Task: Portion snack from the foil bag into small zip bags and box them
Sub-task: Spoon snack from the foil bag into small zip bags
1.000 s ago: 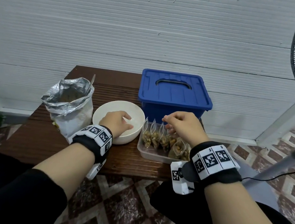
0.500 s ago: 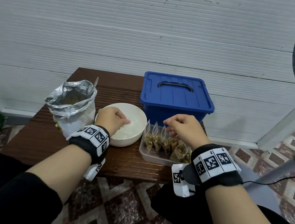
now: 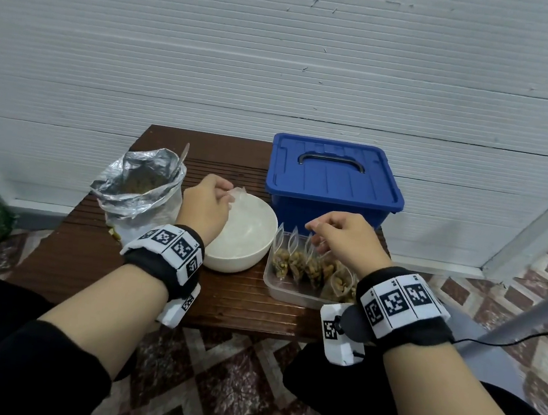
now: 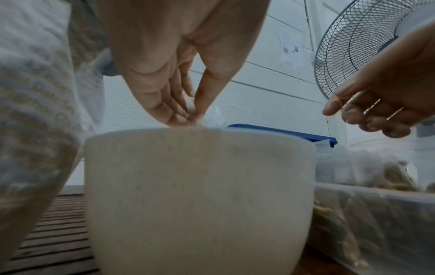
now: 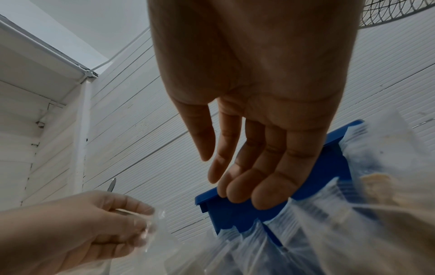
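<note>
Left grip (image 3: pixel 204 203) pinches an empty zip bag (image 3: pixel 240 193) between thumb and fingertips, over the far-left rim of the bowl (image 3: pixel 242 255). Right grip (image 3: pixel 343 238) hangs loosely open, holding nothing, fingers just above the filled bags (image 3: pixel 297 262) standing in a row in the clear tray (image 3: pixel 286 293), just right of the bowl on the tabletop (image 3: pixel 87 253). Left of the bowl stands the open foil bag (image 3: pixel 139 197), a spoon (image 3: pixel 182 158) handle sticking out. Behind and right of the bowl sits the blue box (image 3: pixel 333 180), lid on.
</note>
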